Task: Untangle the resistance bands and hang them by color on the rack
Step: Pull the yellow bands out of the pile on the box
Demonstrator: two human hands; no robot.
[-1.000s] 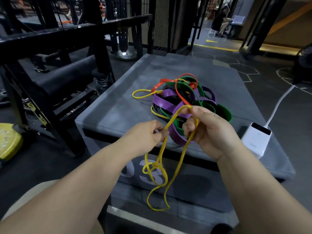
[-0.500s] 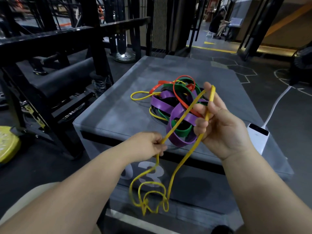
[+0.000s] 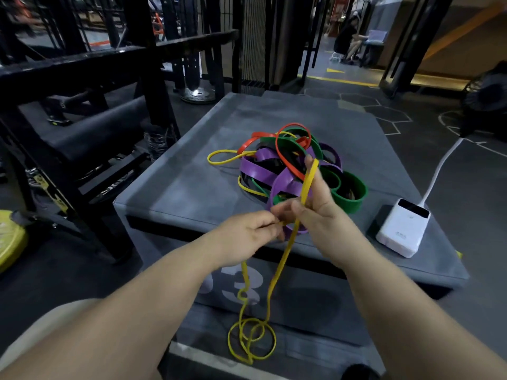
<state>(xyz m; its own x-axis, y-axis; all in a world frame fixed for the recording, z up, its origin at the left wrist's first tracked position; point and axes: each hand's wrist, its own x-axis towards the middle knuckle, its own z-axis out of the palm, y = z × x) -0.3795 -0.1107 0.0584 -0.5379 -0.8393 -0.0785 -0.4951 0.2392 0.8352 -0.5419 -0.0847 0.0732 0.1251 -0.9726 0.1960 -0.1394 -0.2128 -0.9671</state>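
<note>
Fingers (image 3: 270, 220) of the left hand (image 3: 247, 234) pinch a yellow band (image 3: 277, 272) above the near edge of the grey plyo box (image 3: 192, 187). The right hand (image 3: 321, 215) grips the same band, which runs up along its raised forefinger. Below the hands it dangles in twisted coils. The tangle of bands (image 3: 263, 171), purple, green, red and yellow, lies on the box, a white power bank (image 3: 400, 229) to its right

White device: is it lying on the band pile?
No, the white device rests on the grey box, clear of the band pile.
</note>
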